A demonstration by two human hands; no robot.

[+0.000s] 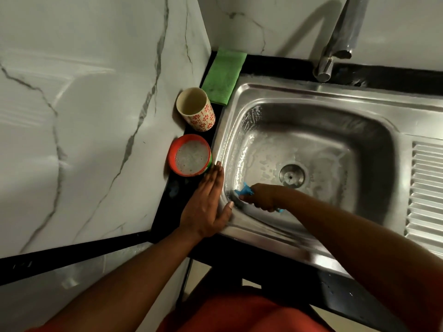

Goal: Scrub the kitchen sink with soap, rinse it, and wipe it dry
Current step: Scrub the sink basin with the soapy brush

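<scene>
Grey-veined white marble-look walls (72,116) meet at a corner above a glossy black tabletop (165,212), into which a stainless steel sink (311,93) is set.

The right hand (262,197) is in the basin's near-left corner, its fingers curled tight round a blue plastic scrubber (243,190). The tool's long axis runs left to right through the fist, with a blue stub showing at the right. Its dark, blurred head points left and presses on the basin wall. The left hand (206,207) lies flat on the sink's left rim, gripping nothing. Its fingers (217,174) are straight and together, pointing to the far side, and the thumb reaches towards the scrubber head.

Suds streak the rounded, rectangular basin around the round metal drain (292,175). A ribbed draining board (426,188) lies at the right. A round red tub (190,158) of foamy water stands just beyond the left fingertips, and its green side label is unreadable. Farther back stand a cream cup (195,109) with red flower prints, a folded green cloth (224,75), and a chrome tap (335,44).
</scene>
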